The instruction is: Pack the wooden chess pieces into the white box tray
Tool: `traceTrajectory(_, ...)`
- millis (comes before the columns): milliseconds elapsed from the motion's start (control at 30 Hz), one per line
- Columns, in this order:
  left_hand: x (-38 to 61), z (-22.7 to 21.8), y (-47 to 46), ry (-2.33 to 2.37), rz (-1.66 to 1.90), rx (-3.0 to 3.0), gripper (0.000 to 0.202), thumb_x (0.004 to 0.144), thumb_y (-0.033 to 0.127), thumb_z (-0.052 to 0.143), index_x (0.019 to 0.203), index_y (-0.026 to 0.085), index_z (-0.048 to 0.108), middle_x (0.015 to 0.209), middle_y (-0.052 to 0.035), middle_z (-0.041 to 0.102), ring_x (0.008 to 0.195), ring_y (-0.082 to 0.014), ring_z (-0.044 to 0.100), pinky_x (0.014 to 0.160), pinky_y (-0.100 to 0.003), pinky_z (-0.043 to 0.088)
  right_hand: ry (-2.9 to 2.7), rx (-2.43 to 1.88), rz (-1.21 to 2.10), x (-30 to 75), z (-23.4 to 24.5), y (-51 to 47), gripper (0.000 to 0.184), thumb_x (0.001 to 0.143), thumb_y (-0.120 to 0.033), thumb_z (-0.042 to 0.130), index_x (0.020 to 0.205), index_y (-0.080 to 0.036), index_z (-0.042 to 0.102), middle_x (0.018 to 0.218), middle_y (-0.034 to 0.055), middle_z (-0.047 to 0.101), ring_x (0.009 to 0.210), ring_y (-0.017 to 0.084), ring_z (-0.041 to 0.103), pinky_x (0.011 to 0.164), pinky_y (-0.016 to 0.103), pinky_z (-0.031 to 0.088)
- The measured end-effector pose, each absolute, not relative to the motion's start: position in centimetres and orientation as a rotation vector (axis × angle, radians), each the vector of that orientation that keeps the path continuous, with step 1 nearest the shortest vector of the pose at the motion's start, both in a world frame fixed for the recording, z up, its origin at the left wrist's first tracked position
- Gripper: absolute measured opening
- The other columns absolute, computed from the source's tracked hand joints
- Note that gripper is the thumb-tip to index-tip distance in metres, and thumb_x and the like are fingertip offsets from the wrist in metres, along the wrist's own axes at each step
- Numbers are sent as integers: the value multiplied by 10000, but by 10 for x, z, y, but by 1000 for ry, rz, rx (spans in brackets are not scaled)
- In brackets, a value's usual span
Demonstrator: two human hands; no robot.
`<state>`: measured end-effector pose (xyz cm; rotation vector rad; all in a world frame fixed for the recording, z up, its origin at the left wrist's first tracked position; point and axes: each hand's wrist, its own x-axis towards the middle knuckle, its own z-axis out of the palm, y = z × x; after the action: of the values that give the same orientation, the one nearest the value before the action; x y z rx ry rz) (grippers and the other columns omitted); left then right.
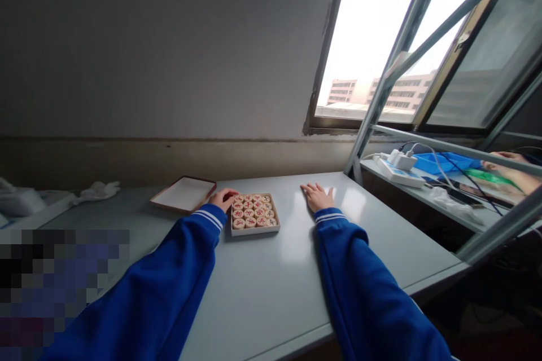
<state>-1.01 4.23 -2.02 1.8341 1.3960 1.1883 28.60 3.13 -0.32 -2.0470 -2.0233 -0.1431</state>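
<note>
A shallow open box [256, 231] stands on the grey table, filled with rows of round wooden Chinese chess pieces [249, 212]. Most of their marks are red, and a few on the right side are dark. My left hand [222, 199] is at the box's back left corner, fingers a little bent and apart, the fingertips touching or very near its edge. To the left of that hand lies the box lid [184, 193], its pale inside up and its rim dark red. My right hand [318, 198] rests flat on the table, right of the box, fingers spread, holding nothing.
The grey table [271, 293] runs up to the wall. White crumpled gloves or cloth [98, 190] lie at the far left. On the right stands a metal frame [381, 96]; behind it another desk carries a power strip [400, 172], a blue tray [444, 162] and another person's hands [514, 169].
</note>
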Motion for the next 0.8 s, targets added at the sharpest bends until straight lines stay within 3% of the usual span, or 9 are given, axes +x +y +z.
traceTrajectory(100, -10, -17, 40, 1419, 1173, 1845, 208, 622, 261, 464, 740, 162, 603, 788, -48, 649, 818, -192, 583, 785, -297, 457, -2050, -1886, -417, 272, 10, 23, 350, 808, -126, 380, 1098, -238, 541, 1307, 53, 378, 1236, 256, 226, 957, 606, -12)
traceTrajectory(233, -11, -18, 42, 1401, 1152, 1834, 219, 620, 269, 460, 749, 162, 601, 802, -51, 649, 824, -193, 583, 782, -292, 457, -2381, -1447, -189, 226, 26, 16, 469, 800, -128, 401, 1248, -268, 385, 1312, 6, 376, 1191, 168, 316, 980, 398, 242)
traceTrajectory(300, -11, -19, 44, 1398, 1150, 1821, 226, 617, 277, 463, 751, 161, 603, 808, -51, 649, 837, -195, 582, 795, -291, 452, -2537, -1289, -76, 205, 26, 16, 502, 801, -137, 408, 1281, -260, 331, 1313, 9, 377, 1183, 152, 334, 948, 347, 291)
traceTrajectory(433, -11, -22, 47, 1398, 1166, 1831, 239, 606, 284, 464, 751, 159, 607, 797, -51, 651, 857, -202, 575, 814, -295, 442, -2548, -1313, -94, 187, 16, 19, 384, 812, -121, 397, 1159, -263, 480, 1180, 12, 522, 1083, 157, 444, 950, 370, 258)
traceTrajectory(533, -11, -25, 50, 1374, 1190, 1806, 241, 596, 299, 465, 733, 156, 603, 785, -58, 650, 833, -207, 580, 795, -307, 450, -2444, -1341, -128, 188, 15, 20, 238, 808, -214, 472, 1026, -245, 562, 1064, 18, 589, 1007, 164, 486, 958, 383, 226)
traceTrajectory(667, -11, -32, 55, 1351, 1231, 1783, 241, 589, 318, 474, 726, 164, 598, 776, -57, 650, 808, -206, 582, 779, -318, 451, -2249, -1383, -285, 199, 22, 19, 175, 775, -351, 516, 877, -230, 591, 966, 13, 613, 957, 174, 487, 974, 418, 168)
traceTrajectory(800, -11, -33, 56, 1350, 1223, 1777, 223, 582, 286, 470, 722, 169, 598, 780, -55, 653, 810, -207, 583, 775, -317, 450, -2047, -1641, -510, 225, 19, 18, 184, 787, -313, 459, 752, -199, 599, 895, 37, 616, 941, 200, 474, 987, 465, 100)
